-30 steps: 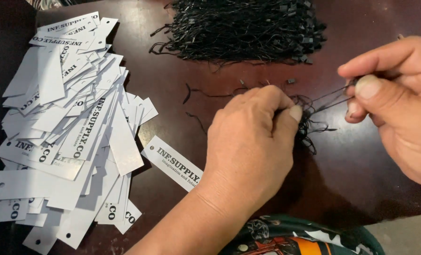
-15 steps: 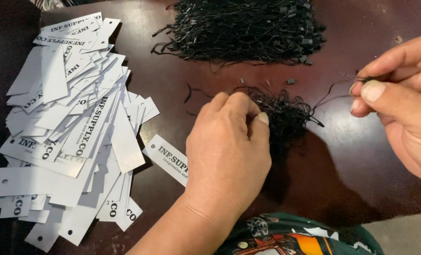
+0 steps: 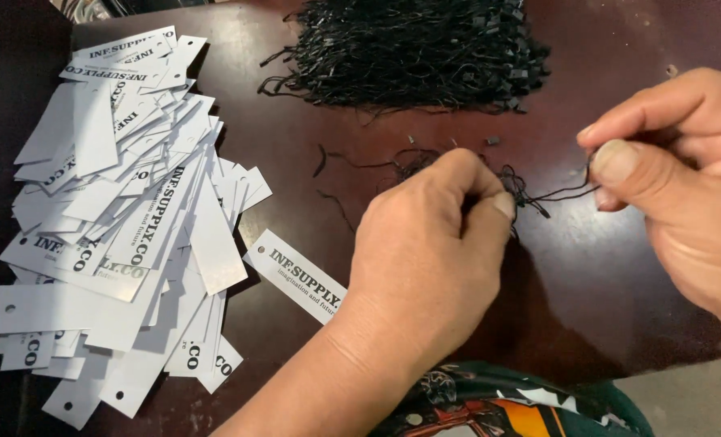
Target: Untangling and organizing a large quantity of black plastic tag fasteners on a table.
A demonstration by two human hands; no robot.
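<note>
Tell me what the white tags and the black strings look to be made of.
White tags: likely matte card or stiff paper, lying flat with crisp edges and punched holes. Black strings: apparently thin cord or waxed thread, limp and tangled; some carry small black pieces, possibly plastic. The left hand and right hand pinch a few.

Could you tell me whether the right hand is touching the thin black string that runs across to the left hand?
Touching. The head view shows the right hand pinching the black string between thumb and forefinger, while the left hand grips the tangled end.
</note>
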